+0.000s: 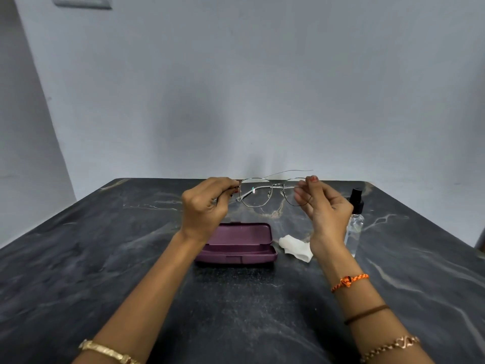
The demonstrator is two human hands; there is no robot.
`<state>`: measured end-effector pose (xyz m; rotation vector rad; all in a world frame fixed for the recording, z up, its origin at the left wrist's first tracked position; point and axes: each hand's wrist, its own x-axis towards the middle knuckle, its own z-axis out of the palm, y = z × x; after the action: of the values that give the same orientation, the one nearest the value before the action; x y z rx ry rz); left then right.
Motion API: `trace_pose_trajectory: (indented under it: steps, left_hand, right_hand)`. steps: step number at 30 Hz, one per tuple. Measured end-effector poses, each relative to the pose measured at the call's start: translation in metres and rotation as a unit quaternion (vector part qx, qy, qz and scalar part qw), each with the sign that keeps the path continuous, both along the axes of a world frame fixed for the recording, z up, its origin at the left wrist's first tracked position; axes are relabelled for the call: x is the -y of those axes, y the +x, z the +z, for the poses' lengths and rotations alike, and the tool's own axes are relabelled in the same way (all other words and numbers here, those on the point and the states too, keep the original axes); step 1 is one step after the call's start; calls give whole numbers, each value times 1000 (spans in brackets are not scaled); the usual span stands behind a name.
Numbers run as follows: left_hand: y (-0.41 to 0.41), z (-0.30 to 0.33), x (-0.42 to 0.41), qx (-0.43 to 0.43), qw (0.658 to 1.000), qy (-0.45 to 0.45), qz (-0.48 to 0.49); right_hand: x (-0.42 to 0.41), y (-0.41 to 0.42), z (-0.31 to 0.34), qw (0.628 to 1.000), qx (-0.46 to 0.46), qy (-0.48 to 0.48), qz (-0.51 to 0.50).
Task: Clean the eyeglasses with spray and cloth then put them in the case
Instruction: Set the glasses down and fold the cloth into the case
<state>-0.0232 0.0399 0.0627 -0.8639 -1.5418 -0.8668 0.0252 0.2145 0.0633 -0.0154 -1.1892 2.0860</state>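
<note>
Thin metal-framed eyeglasses [265, 191] are held up above the dark marble table [78, 258]. My left hand [206, 208] pinches the frame's left end near the hinge. My right hand [322, 206] pinches the right lens rim, thumb tip up. One temple arm sticks out behind to the right. Under the hands, a purple glasses case [236, 243] lies open on the table. A crumpled white cloth [295, 248] lies just right of it. The clear spray bottle [354, 219] with a black nozzle stands behind my right hand, partly hidden by it.
A grey wall rises right behind the table's far edge. A switch plate [82, 1] sits high on the wall at the upper left. Both wrists carry bangles and thread bands.
</note>
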Motion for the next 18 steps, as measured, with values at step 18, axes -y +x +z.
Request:
trace_pose_trajectory:
  steps: [18]
  left_hand:
    - [-3,1,-9,198,940,217,-174]
  right_hand:
    - [0,-3,-2,986,28,-85,140]
